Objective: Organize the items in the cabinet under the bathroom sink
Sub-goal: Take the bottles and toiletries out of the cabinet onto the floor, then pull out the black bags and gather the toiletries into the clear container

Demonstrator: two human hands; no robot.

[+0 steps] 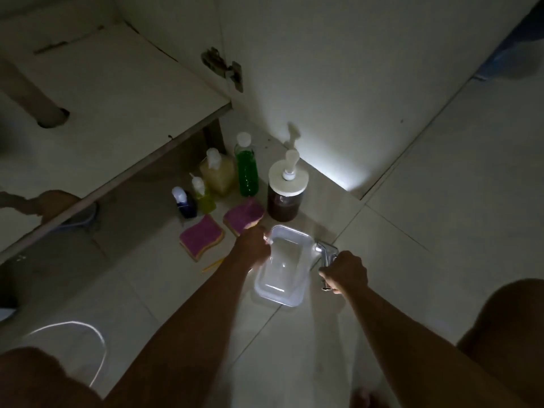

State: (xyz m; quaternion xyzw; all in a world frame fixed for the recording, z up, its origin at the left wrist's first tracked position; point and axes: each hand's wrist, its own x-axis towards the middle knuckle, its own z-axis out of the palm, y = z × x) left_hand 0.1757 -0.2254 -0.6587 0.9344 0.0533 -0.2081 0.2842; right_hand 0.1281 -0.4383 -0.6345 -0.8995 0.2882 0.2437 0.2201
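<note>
Head view: the tray (290, 303) sits lower centre on the floor. My left hand (253, 248) pinches its upper-left rim; my right hand (346, 272) grips the fitting (325, 251) at its right edge. I'd steady the tray and lower the fitting in flat. The bottles (247, 169) stand above.

Floor (441, 216) — pale square tiles, dark grout lines, dimly lit.
Hose (97, 337) — thin, white, lying in a loop on the tiles at lower left.
Drain pipe (32, 92) — pale, slanting into a round hole at upper left.
Blue object (512, 45) — blurred, upper right corner; kind cannot be told.
Light patch (350, 175) — bright, just above the floor line.
</note>
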